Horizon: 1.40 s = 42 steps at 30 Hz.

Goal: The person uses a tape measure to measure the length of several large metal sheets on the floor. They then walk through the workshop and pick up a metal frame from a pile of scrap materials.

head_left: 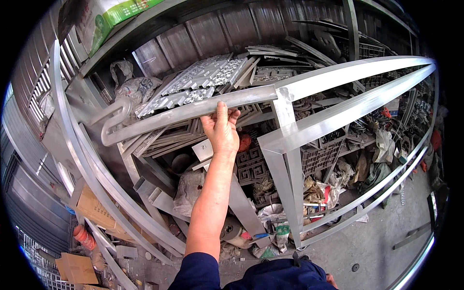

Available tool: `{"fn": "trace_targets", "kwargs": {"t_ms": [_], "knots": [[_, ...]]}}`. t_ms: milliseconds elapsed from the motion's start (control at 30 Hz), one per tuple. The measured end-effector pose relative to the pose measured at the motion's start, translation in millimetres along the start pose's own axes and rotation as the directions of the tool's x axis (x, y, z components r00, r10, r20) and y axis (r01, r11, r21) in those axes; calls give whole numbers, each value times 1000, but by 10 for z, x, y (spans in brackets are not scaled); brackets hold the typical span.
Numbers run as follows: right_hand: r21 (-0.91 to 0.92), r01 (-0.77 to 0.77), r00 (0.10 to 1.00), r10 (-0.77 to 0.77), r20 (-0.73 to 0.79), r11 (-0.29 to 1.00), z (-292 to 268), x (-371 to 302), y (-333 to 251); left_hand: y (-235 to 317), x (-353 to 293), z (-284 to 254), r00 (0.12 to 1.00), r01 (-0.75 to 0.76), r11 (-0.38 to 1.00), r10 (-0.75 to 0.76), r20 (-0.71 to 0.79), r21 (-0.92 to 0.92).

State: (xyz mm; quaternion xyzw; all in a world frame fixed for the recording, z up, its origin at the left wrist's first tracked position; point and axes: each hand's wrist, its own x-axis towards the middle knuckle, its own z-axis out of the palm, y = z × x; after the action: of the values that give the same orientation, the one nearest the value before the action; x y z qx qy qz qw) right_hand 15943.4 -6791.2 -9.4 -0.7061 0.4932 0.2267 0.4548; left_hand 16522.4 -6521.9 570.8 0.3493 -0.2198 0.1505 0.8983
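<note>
My left hand [222, 130] reaches up and forward, closed on a long grey metal tube [169, 117]. The thumb presses against the tube's near face and the fingers curl beneath it. A hooked loop [113, 116] forms the tube's left end. Its right end meets a frame of silvery square metal tubing [333, 118] at an upright corner. Only a sliver of my right hand [331, 281] shows at the lower edge beside my dark blue clothing, with its fingers hidden.
Behind the frame, shelves hold ornate cast metal panels [200, 79] and scrap parts. Long curved metal bars [79, 128] stand at the left. Cardboard boxes [92, 205] and an orange-red container [84, 237] sit lower left. Bags and debris [280, 237] lie on the concrete floor [357, 249].
</note>
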Motion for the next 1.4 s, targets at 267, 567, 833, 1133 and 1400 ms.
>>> {"fn": "trace_targets", "kwargs": {"t_ms": [267,567,833,1133,1400], "knots": [[60,5,1000,-5,-10,998,13,22,89,-13,-7,71,1000,-15,1000,15,2,-6],[-34,8,1000,-9,-11,999,-24,-106,-105,32,-18,35,999,-19,1000,18,29,6],[-105,44,999,-42,19,994,31,74,-82,47,-134,-39,998,-45,998,44,34,33],[-319,217,970,-167,176,922,238,681,114,899,-730,-869,996,66,953,-81,37,297],[-415,307,945,-223,239,856,-46,-69,-962,1551,-1188,-1787,977,161,675,-210,-22,720]]}}
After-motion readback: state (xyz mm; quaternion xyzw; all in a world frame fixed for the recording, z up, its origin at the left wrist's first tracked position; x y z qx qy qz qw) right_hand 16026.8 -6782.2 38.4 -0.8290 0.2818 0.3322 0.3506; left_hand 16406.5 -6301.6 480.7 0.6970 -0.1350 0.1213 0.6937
